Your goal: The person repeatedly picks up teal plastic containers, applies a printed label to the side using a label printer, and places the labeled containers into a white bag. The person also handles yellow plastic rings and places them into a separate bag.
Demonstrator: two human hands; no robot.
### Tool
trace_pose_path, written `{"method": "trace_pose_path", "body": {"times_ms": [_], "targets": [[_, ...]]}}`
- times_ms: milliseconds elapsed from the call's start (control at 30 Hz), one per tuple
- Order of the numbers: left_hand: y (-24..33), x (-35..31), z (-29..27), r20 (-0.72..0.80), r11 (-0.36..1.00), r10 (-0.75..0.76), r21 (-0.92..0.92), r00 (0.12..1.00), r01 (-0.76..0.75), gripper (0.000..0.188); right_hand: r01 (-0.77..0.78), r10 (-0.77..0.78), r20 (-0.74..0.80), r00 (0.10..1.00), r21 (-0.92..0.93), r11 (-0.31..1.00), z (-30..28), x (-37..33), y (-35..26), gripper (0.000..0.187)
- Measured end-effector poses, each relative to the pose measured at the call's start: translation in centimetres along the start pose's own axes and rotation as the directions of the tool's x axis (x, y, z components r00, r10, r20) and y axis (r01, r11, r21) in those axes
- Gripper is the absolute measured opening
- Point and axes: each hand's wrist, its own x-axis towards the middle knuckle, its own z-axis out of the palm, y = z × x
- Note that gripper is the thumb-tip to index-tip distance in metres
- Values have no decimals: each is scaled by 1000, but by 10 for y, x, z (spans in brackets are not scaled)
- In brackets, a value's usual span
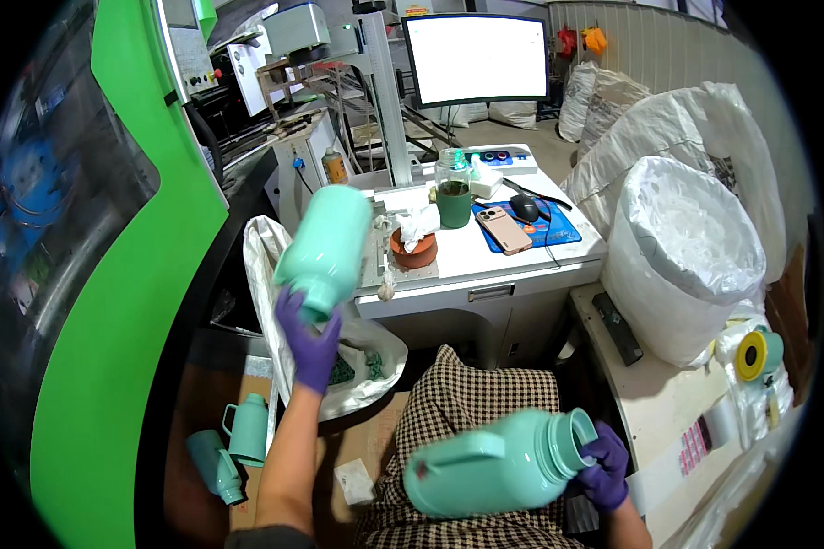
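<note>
My left hand (309, 346), in a purple glove, grips a mint-green plastic jug (328, 240) by its narrow neck. The jug is held neck down with its broad base up and away from me, above a white woven sack (375, 352). Over my checked lap cloth (467, 389) lies a second mint-green jug (490, 465) on its side, its looped handle facing up and its open mouth to the right. The purple-gloved right hand (606, 467) is closed on the rim of that mouth, fingers partly inside. Some green scraps lie in the sack.
Two smaller green jugs (247, 430) rest on cardboard at lower left. Ahead, a white table (558, 261) carries a phone (504, 229), a mouse, a glass bottle and a brown round pot (414, 252). A green machine panel (110, 366) borders the left; a white lined sack (677, 274) stands right.
</note>
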Motion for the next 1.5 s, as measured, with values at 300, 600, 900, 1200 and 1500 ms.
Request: {"method": "trace_pose_path", "body": {"times_ms": [300, 600, 900, 1200, 1500], "targets": [[-63, 24, 115, 46, 974, -114, 202, 992, 103, 69, -94, 69, -116, 991, -222, 971, -16, -65, 31, 43], [-69, 31, 107, 111, 976, -157, 168, 981, 137, 87, -82, 54, -74, 996, -451, 889, 5, -31, -19, 45], [170, -46, -47, 714, 616, 139, -604, 686, 505, 71, 111, -142, -32, 989, -465, 878, 37, -24, -44, 56], [256, -38, -100, 835, 819, 20, -330, 551, 470, 110, 387, -367, 134, 920, -171, 906, 83, 13, -56, 58], [224, -38, -104, 556, 975, 218, -86, 802, -206, 86, 307, -322, 318, 892, 98, 947, 94, 32, -38, 47]]}}
